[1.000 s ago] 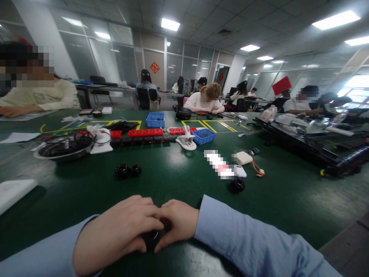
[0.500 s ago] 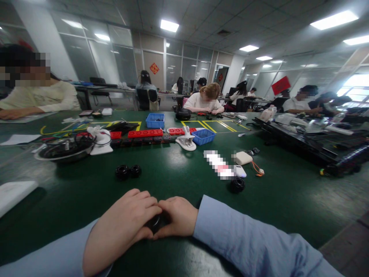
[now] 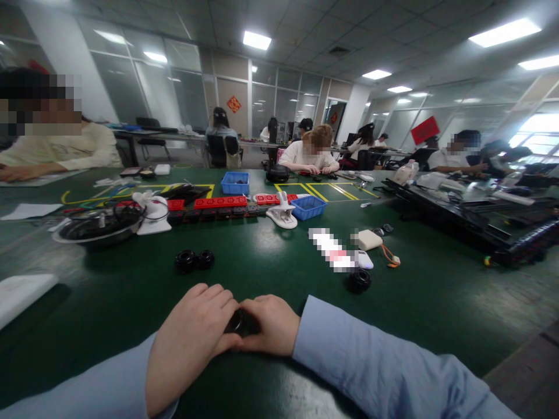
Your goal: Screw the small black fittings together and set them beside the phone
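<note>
Low in the head view, my two hands meet around a small black round part, which looks like a little wheel; much of it is covered by fingers. My left hand wraps it from the left, back of the hand upward. From the other side my right hand grips it between thumb and curled fingers. Beyond my left hand, two black wheel-like parts sit side by side on the green table. A similar black part lies to the right, past my right hand.
Farther back are a metal bowl with cables, a white clip stand, red-and-black blocks and blue bins. A cream box lies right, near a long black frame. Other people sit around.
My left hand has turned and slid a little to the right around the black part, its thumb now nearer my right thumb. My right hand has barely moved.
</note>
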Available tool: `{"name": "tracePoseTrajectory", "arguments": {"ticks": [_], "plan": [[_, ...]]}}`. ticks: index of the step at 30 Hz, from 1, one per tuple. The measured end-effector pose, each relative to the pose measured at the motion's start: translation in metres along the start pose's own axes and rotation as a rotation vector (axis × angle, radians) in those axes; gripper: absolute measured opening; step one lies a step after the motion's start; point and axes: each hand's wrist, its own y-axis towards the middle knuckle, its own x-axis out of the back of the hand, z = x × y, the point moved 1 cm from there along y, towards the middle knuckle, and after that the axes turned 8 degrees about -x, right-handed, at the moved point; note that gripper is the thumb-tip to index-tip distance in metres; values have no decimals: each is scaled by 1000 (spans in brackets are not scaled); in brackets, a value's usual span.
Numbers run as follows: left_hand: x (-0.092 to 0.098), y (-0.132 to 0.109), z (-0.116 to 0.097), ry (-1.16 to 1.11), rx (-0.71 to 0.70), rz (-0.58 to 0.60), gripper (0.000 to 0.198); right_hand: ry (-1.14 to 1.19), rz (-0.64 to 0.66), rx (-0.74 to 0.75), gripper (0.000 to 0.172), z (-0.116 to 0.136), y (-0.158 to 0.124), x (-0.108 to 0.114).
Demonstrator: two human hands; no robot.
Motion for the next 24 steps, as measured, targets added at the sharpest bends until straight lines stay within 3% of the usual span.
{"name": "tracePoseTrajectory", "arguments": {"ticks": [9,24], "plan": [[-11,6,4,122,49,-142,29,3,13,-48,48,5,-1,7],[-17,12,17,52,-76,-253,34,121,-6,-77,49,4,0,6]]}}
